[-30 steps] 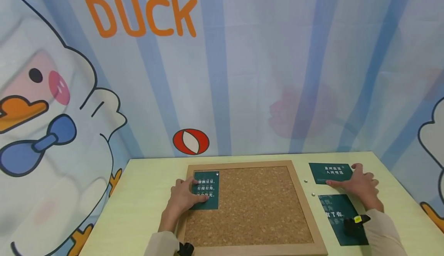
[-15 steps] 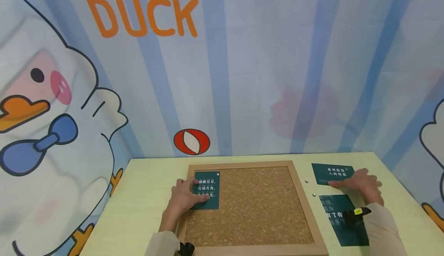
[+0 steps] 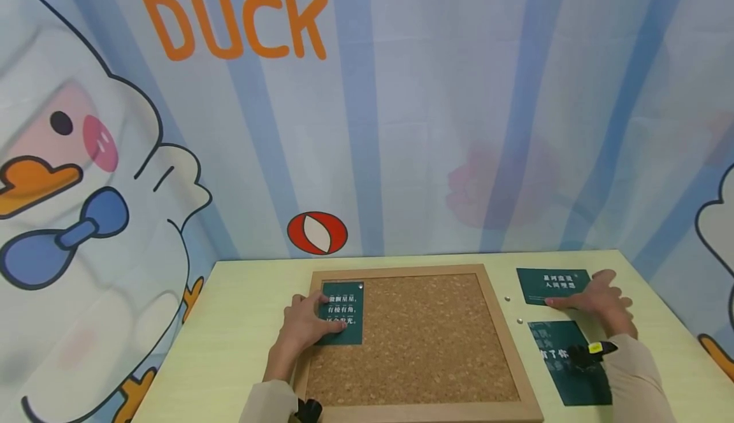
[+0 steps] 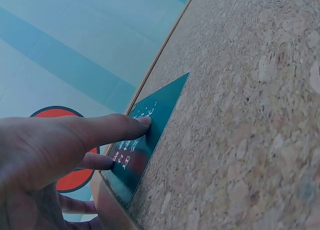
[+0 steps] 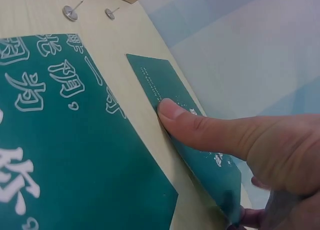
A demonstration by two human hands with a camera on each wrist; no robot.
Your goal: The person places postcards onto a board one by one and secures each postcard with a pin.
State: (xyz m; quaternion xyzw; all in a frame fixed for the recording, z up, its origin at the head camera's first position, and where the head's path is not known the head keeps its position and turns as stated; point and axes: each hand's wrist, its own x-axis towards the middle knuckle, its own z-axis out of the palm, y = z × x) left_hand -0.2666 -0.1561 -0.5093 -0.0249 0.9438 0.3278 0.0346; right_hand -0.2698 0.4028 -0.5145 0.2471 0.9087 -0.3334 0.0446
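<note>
A dark green card (image 3: 341, 313) printed with white characters is pressed flat against the upper left corner of a cork board (image 3: 418, 340) by the left hand (image 3: 304, 324); the fingers are laid nearly straight on the card, not curled round it. In the left wrist view one straight finger (image 4: 112, 130) is seen resting on the card's face (image 4: 150, 125), with others lying lower along its edge, a detail that is too small to be read from the head view. A silver pin (image 3: 359, 286) at the card's top right corner, just beyond the fingertips, is shown only by the head view.

A second green card (image 3: 552, 285) lying on the pale table (image 3: 241, 321), to the right of the board's wooden frame, is touched by the right hand (image 3: 599, 301). From the head view the hand appears spread flat over the card's right edge. In the right wrist view the thumb (image 5: 200, 127) is seen pressed on top of the card (image 5: 170, 89), while fingertips show beneath its near corner; whether the card is pinched or merely held down cannot be told. A larger green card (image 5: 65, 155) lies just beside the hand, nearer the wrist, and two loose pins (image 5: 72, 11) lie beyond the thumb, close to the board's frame.
</note>
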